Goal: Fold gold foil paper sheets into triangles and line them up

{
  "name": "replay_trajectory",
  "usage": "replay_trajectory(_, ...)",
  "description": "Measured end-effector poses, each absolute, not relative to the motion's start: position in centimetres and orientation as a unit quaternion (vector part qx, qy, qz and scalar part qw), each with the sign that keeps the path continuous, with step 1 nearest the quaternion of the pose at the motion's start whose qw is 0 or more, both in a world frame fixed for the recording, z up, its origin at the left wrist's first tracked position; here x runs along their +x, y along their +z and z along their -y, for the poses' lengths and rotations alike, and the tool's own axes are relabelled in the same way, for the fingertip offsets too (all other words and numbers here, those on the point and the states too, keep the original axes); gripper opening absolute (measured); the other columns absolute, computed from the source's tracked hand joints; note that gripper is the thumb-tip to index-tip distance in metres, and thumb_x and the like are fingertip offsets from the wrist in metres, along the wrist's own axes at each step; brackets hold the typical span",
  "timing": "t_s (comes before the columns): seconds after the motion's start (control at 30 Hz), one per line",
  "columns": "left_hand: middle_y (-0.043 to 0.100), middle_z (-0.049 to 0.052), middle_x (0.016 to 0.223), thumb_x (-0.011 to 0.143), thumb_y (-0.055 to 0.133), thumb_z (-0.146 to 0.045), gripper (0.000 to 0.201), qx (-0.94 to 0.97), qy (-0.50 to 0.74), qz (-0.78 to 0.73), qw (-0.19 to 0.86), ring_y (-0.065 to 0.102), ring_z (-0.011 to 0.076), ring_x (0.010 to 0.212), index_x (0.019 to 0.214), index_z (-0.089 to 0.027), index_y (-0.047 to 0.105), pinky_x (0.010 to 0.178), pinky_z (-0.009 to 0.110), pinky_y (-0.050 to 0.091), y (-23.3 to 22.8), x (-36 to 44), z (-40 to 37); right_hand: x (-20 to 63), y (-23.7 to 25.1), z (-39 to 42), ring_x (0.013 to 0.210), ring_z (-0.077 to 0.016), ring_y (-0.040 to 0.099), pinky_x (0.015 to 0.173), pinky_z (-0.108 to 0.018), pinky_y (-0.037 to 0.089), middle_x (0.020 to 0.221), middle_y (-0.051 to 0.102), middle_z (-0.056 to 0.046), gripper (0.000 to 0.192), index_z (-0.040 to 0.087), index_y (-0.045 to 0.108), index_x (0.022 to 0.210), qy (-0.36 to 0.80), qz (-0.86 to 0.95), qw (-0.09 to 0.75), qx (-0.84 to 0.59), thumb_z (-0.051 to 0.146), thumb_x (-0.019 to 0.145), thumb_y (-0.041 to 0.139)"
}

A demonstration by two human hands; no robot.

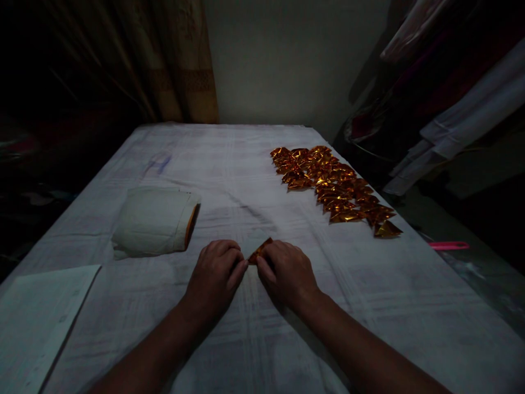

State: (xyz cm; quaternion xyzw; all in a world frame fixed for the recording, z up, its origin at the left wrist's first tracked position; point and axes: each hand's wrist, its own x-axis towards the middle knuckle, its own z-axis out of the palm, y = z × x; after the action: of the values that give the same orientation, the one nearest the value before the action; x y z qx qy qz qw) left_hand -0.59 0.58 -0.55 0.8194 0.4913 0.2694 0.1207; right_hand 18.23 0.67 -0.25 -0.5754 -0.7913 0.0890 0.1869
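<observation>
A small folded piece of shiny orange-gold foil (260, 251) is between my two hands, low over the pale checked cloth. My right hand (289, 268) grips its right side, thumb and bent fingers closed on it. At the foil's left corner, my left hand (218, 269) has thumb and forefinger pinched together; the exact grip there is partly hidden by the fingers. Many folded foil pieces (336, 186) of the same colour lie in overlapping rows at the right, beyond my right hand. Left of my hands rests a pale paper packet (151, 221) with an orange-brown edge showing at its open end.
The cloth-covered table (229, 339) fills the middle. A pale printed sheet or booklet (45, 317) lies at the near left. Beyond the right edge is a pink handle (449, 245), with hanging clothes (471, 109) above. A curtain (176, 60) hangs behind the table.
</observation>
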Motion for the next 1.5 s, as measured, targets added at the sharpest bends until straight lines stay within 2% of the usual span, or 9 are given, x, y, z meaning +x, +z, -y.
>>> replay_trajectory(0.23,0.064,0.006,0.094,0.095,0.055,-0.022,0.016,0.814,0.267,-0.505,0.107,0.057,0.0241,0.092,0.079,-0.020,0.058,0.085,0.042,0.046,-0.4,-0.3,-0.4,17.9,0.0,-0.7,0.076,-0.0192,0.060,0.068,-0.031,0.034,0.079,0.067,-0.002,0.010,0.021,0.062,0.079,0.094,0.783,0.177,-0.590,0.021,0.089,0.060)
replay_trajectory(0.37,0.066,0.005,0.097,0.098,0.053,-0.021,0.013,0.828,0.265,-0.485,0.096,0.058,0.0233,0.092,0.098,-0.021,0.066,0.083,0.041,0.046,-0.4,-0.5,-0.2,17.9,-0.2,-0.7,0.077,-0.0197,0.060,0.068,-0.031,0.033,0.078,0.066,-0.002,0.008,0.021,0.062,0.079,0.093,0.780,0.189,-0.590,0.021,0.087,0.062)
replay_trajectory(0.53,0.067,0.005,0.097,0.098,0.055,-0.021,0.018,0.866,0.245,-0.433,0.055,0.059,0.0227,0.088,0.105,-0.024,0.071,0.079,0.040,0.047,0.1,-0.6,0.2,18.0,-0.6,-0.6,0.077,-0.0197,0.060,0.069,-0.032,0.033,0.080,0.066,-0.002,0.007,0.021,0.061,0.079,0.099,0.779,0.206,-0.584,0.020,0.086,0.063)
replay_trajectory(0.7,0.066,0.007,0.103,0.086,0.059,-0.010,0.039,0.884,0.173,-0.432,0.038,0.057,0.0267,0.094,0.121,-0.023,0.066,0.086,0.046,0.047,1.2,-0.7,0.8,18.0,-0.7,-0.5,0.079,-0.0202,0.059,0.071,-0.032,0.034,0.083,0.066,-0.003,0.008,0.020,0.060,0.083,0.111,0.777,0.218,-0.580,0.023,0.089,0.064)
replay_trajectory(0.83,0.065,0.007,0.104,0.086,0.060,-0.012,0.038,0.890,0.142,-0.433,0.035,0.056,0.0274,0.096,0.122,-0.021,0.066,0.088,0.047,0.046,1.6,-0.7,1.0,18.1,-0.6,-0.5,0.080,-0.0203,0.059,0.072,-0.033,0.035,0.085,0.066,-0.003,0.012,0.021,0.060,0.084,0.128,0.777,0.220,-0.576,0.028,0.092,0.066)
replay_trajectory(1.0,0.064,0.006,0.107,0.088,0.060,-0.015,0.042,0.893,0.129,-0.431,0.030,0.055,0.0262,0.098,0.128,-0.025,0.063,0.090,0.046,0.044,1.7,-1.2,1.2,18.9,-0.3,-0.7,0.080,-0.0189,0.057,0.073,-0.031,0.034,0.085,0.065,-0.001,0.009,0.021,0.059,0.084,0.165,0.778,0.207,-0.570,0.019,0.089,0.067)
replay_trajectory(1.1,0.064,0.006,0.109,0.089,0.060,-0.017,0.037,0.896,0.130,-0.424,0.020,0.056,0.0262,0.099,0.125,-0.025,0.064,0.090,0.045,0.044,1.7,-1.5,1.3,19.5,-0.2,-0.8,0.079,-0.0183,0.056,0.072,-0.031,0.033,0.083,0.064,-0.001,0.012,0.021,0.059,0.082,0.176,0.776,0.201,-0.572,0.015,0.086,0.068)
replay_trajectory(1.37,0.065,0.006,0.111,0.095,0.056,-0.020,0.034,0.905,0.128,-0.405,-0.033,0.057,0.0264,0.102,0.128,-0.023,0.063,0.092,0.046,0.042,1.5,-2.6,1.8,19.5,0.0,-0.8,0.081,-0.0185,0.056,0.072,-0.031,0.031,0.083,0.065,-0.001,0.011,0.021,0.060,0.082,0.172,0.769,0.191,-0.585,0.017,0.086,0.069)
replay_trajectory(1.5,0.066,0.008,0.113,0.096,0.052,-0.021,0.028,0.907,0.135,-0.393,-0.069,0.058,0.0274,0.101,0.120,-0.020,0.067,0.093,0.047,0.042,2.1,-2.8,2.1,19.4,0.2,-0.8,0.083,-0.0187,0.057,0.074,-0.031,0.032,0.085,0.066,-0.001,0.009,0.021,0.061,0.083,0.180,0.768,0.186,-0.586,0.016,0.087,0.067)
